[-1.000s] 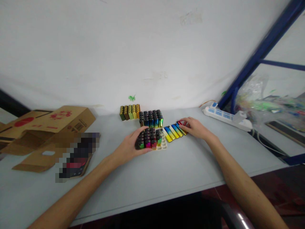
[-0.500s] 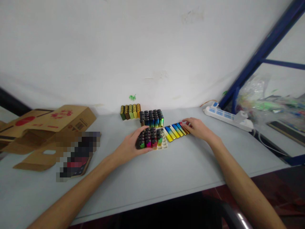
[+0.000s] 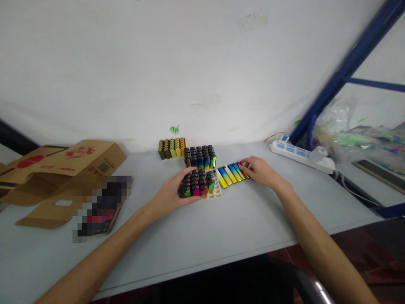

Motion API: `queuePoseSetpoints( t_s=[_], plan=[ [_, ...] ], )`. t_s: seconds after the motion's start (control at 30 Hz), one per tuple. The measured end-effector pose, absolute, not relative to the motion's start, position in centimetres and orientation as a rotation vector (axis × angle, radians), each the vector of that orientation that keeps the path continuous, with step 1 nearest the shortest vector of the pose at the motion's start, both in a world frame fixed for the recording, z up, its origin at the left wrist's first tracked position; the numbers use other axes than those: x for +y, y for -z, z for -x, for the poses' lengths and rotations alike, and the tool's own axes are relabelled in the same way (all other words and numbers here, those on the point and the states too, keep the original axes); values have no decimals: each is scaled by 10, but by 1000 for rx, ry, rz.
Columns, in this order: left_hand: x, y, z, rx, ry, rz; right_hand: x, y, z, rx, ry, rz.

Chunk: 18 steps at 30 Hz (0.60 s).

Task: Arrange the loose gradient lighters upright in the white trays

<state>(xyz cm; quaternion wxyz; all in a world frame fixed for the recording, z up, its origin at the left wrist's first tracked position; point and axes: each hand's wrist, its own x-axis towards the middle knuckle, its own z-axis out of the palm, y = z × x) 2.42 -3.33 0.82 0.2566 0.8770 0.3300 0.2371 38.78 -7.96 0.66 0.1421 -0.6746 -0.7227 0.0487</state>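
My left hand (image 3: 169, 192) is wrapped around the left side of a block of black-topped lighters (image 3: 195, 182), thumb in front and fingers behind. These lighters stand upright in a pale tray (image 3: 217, 191), whose open cells show on the right. Beside the tray, a row of shiny blue-and-yellow lighters (image 3: 230, 175) lies flat on the table. At the right end of that row, my right hand (image 3: 261, 171) has its bent fingers closed on an end lighter. Its fingertips partly cover that lighter, near a small red spot.
Behind the tray stand another block of black-topped lighters (image 3: 201, 157) and a gold-topped group (image 3: 171, 148) near the wall. An open cardboard box (image 3: 95, 158) and a blurred-out flat item (image 3: 104, 207) lie left. A white power strip (image 3: 300, 156) sits right, by a blue frame (image 3: 341, 71).
The view has shifted very slightly. Both hands keep their places on the lighters, and nothing has visibly been picked up or let go.
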Motion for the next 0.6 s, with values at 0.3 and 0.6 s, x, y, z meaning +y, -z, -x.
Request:
queuePoseSetpoints(
  t_s=[0.3,0.6],
  plan=[
    [-33,-6,-24,871,-664,-2386,-84,-9,-381,-1920,-40,2018],
    [-34,-7,-25,885,-666,-2377,-81,-2,-372,-1939,-15,2145]
  ],
)
